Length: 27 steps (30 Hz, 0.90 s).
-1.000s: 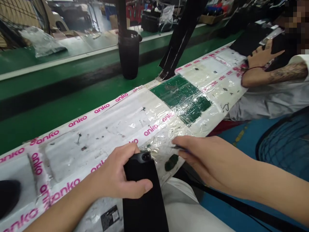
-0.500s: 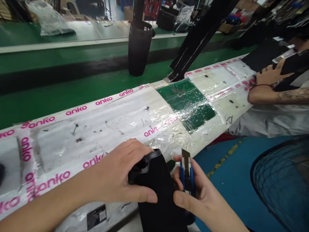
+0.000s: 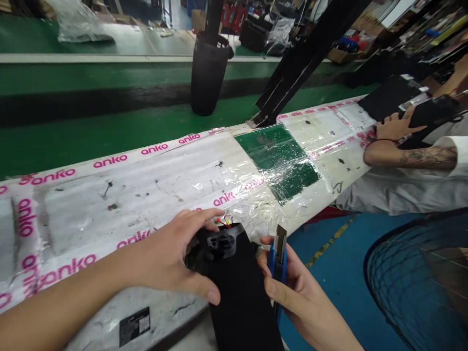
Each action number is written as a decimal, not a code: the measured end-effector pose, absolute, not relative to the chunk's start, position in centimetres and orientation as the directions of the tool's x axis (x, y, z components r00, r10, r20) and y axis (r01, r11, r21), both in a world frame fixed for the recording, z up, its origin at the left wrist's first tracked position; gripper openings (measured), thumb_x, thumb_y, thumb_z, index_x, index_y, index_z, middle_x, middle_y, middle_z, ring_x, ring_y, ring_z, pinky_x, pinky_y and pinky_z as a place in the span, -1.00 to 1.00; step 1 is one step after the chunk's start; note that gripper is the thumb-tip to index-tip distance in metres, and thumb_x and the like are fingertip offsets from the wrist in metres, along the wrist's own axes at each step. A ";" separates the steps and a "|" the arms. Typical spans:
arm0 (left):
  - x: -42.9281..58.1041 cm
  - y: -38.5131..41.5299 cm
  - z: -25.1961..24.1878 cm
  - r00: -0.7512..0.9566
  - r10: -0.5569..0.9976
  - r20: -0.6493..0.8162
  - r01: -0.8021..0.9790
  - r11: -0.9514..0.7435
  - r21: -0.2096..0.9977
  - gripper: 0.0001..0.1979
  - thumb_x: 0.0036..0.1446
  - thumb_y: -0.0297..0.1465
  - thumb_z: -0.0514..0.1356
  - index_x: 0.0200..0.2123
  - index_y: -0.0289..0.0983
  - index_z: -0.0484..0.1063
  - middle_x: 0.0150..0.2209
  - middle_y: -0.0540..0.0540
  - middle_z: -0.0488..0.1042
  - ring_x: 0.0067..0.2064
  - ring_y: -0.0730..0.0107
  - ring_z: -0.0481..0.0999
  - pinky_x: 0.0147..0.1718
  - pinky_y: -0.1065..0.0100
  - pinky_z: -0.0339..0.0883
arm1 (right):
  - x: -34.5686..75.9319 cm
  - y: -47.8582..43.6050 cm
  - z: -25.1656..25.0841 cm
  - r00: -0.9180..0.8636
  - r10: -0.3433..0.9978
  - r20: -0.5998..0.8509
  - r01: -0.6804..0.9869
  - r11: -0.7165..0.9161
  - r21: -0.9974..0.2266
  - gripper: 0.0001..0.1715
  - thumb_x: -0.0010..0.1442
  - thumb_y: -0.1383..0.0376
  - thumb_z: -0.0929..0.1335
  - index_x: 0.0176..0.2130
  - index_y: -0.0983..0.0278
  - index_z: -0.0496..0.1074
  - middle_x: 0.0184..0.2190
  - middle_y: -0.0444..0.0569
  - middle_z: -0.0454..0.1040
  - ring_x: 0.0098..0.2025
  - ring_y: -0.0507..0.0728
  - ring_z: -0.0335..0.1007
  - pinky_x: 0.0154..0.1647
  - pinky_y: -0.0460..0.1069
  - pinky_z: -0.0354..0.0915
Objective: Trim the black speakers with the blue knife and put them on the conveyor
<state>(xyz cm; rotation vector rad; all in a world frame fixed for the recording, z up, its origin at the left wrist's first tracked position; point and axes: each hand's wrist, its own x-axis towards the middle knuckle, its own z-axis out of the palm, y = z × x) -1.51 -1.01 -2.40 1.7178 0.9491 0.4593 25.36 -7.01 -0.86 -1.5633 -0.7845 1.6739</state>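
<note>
Black fabric-wrapped piece [image 3: 237, 297] stands tilted at the near edge of the bench [image 3: 109, 195], lower end out of frame. Its top end carries a dark plastic cap [image 3: 221, 242] with moulded holes. Thin red and yellow wires [image 3: 225, 222] poke out just behind the cap.

Left hand [image 3: 171, 258]: fingers curled over the cap end, thumb pressed along the fabric side, so clamped on the piece.

Right hand [image 3: 292, 292]: fingers closed round a blue utility knife [image 3: 280, 258], held upright just beside the piece. Blade [image 3: 281, 235] extended, tip pointing up and away from the person. Whether the knife touches the fabric cannot be told.

Bench surface: white sheeting under clear film, edged with pink "anko" tape [image 3: 109, 161], with dark specks scattered over it. A black label [image 3: 134, 325] is stuck near the front edge. A green patch [image 3: 281, 161] shows under wrinkled film further right.

Beyond the bench runs a green conveyor belt [image 3: 91, 131], with a black cylinder [image 3: 207, 75] standing upright on it.

Far right: a co-worker's forearm [image 3: 413, 157] rests on the bench, hand [image 3: 393, 127] on dark material.

Lower right, over the blue floor: a wire fan guard [image 3: 420, 282].
</note>
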 end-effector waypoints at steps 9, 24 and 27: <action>2.4 -3.6 -1.5 0.381 0.924 0.035 0.490 -0.233 0.840 -0.33 -0.11 0.20 0.44 -0.41 -0.24 0.28 -0.37 -0.03 0.35 -0.30 0.17 0.39 -0.30 0.15 0.34 | 25.3 -8.3 -1.7 0.015 0.866 -0.500 -0.127 -0.495 -0.860 -0.04 -0.15 -0.18 0.65 0.12 0.03 0.36 -0.34 -0.18 0.35 -0.34 0.09 0.23 -0.29 -0.02 0.22; 1.1 -3.1 1.3 0.291 0.940 -0.176 0.706 -0.086 0.703 -0.48 0.05 0.08 0.32 -0.41 -0.19 0.18 -0.35 -0.04 0.32 -0.29 0.11 0.35 -0.31 0.12 0.25 | 22.6 -8.5 -1.6 -0.069 0.870 -0.488 -0.046 -0.491 -0.870 -0.16 -0.13 -0.05 0.67 0.04 0.04 0.37 -0.35 -0.19 0.37 -0.41 0.06 0.26 -0.39 -0.05 0.21; 0.0 -2.3 2.3 0.397 0.865 -0.306 0.649 -0.029 0.760 -0.46 -0.01 0.12 0.38 -0.31 -0.20 0.32 -0.24 -0.07 0.39 -0.19 0.04 0.41 -0.26 0.12 0.32 | 22.9 -7.9 -1.1 -0.053 0.860 -0.508 -0.007 -0.509 -0.861 -0.09 -0.20 -0.06 0.69 0.03 0.05 0.34 -0.40 -0.22 0.34 -0.42 0.06 0.25 -0.41 -0.06 0.19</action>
